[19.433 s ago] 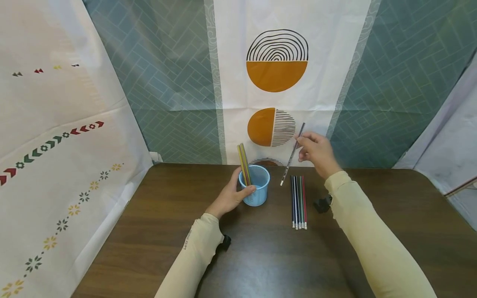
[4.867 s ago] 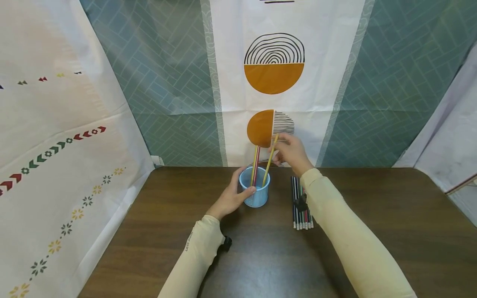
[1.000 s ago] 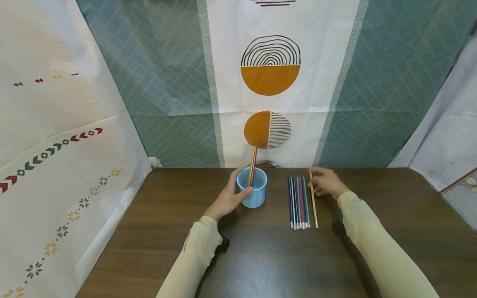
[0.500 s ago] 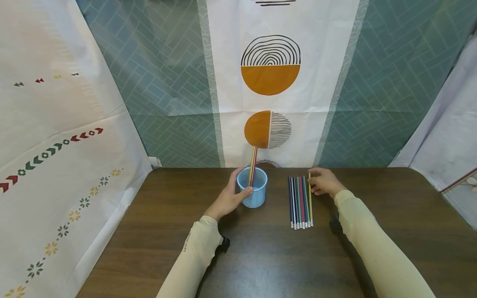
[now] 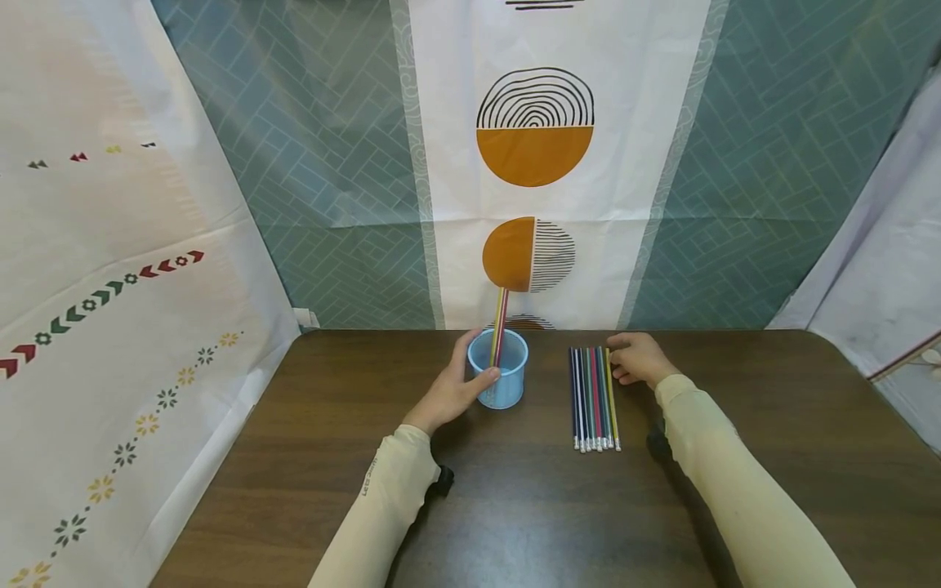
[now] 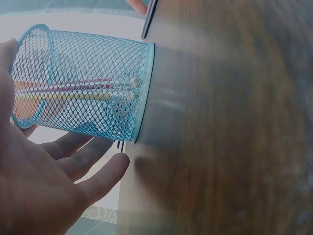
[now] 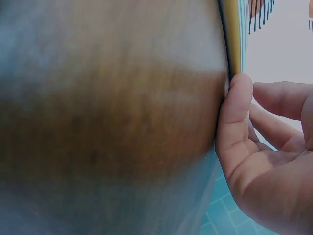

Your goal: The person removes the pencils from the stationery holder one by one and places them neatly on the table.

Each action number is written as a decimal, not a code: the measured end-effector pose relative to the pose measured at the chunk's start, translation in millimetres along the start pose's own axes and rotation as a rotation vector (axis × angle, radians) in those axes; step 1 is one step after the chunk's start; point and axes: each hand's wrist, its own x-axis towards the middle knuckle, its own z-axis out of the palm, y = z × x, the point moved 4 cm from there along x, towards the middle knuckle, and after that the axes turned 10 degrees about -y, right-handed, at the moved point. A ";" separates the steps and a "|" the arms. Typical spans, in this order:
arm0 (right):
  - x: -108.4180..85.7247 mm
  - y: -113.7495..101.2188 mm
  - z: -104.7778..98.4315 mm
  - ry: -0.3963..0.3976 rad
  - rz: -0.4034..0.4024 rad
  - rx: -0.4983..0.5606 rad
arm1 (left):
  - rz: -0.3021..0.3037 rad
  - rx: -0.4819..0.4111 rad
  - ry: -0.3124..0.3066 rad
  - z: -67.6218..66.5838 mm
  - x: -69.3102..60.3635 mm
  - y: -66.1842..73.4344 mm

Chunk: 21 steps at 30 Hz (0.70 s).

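Note:
My left hand (image 5: 457, 390) grips a light blue mesh pencil cup (image 5: 504, 389), thumb at the near side and fingers round its left. The cup stands upright on the table. A yellow and a red-striped pencil (image 5: 498, 327) lean inside it; the mesh and both pencils also show in the left wrist view. To the right, a row of dark, green and red pencils (image 5: 590, 400) lies side by side, eraser ends toward me. At the row's right end lies a yellow pencil (image 5: 613, 400). My right hand (image 5: 638, 359) pinches its far end between thumb and curled index finger.
The brown wooden table (image 5: 353, 506) ends at a back edge close behind the cup and pencils. A patterned cloth (image 5: 544, 163) hangs behind it, and a white printed cloth (image 5: 132, 327) borders the left side.
The right hand has brought the yellow pencil from the cup to the row, then slid it left against the other pencils. Since the oldest frame the row has grown. The left hand stays on the cup.

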 end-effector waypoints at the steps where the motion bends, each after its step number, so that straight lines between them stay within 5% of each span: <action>1: 0.2 -0.1 0.2 0.003 0.002 -0.001 | 0.001 0.001 0.001 0.1 0.3 -0.3; 21: -2.1 -12.9 3.7 -0.024 0.009 0.014 | 0.012 -0.008 0.001 1.0 0.8 -2.7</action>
